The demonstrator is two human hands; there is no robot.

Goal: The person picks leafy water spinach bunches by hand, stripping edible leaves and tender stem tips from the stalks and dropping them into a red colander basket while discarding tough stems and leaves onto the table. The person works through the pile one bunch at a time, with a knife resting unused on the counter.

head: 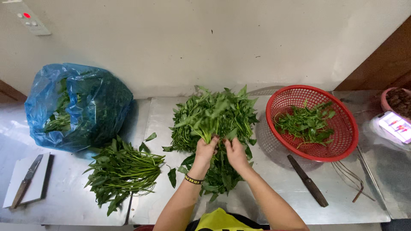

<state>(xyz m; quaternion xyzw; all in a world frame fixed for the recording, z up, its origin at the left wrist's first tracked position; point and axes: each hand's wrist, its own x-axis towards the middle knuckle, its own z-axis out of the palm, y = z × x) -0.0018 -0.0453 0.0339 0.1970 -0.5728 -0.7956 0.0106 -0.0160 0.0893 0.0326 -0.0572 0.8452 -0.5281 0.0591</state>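
Surface: we work at a steel counter [274, 188] set against a pale wall.
Hands: our left hand [206, 149] and right hand [235, 152] sit close together, both closed on stems in the central heap of greens [214, 124], which lies mid-counter right in front of us.
Wrist: a dark band [193, 180] circles our left wrist, just nearer than the heap.
Left of the heap: a smaller bundle of greens [122, 171] lies apart; beyond it, a blue plastic bag [77, 107] holds more greens.
Far left of the heap: a knife on a white board [28, 179].
Right of the heap: a dark-handled knife [308, 182], then a red basket [346, 128] with only a thin layer of sorted sprigs [306, 124].
Progress: we judge it early; most greens remain outside the basket.
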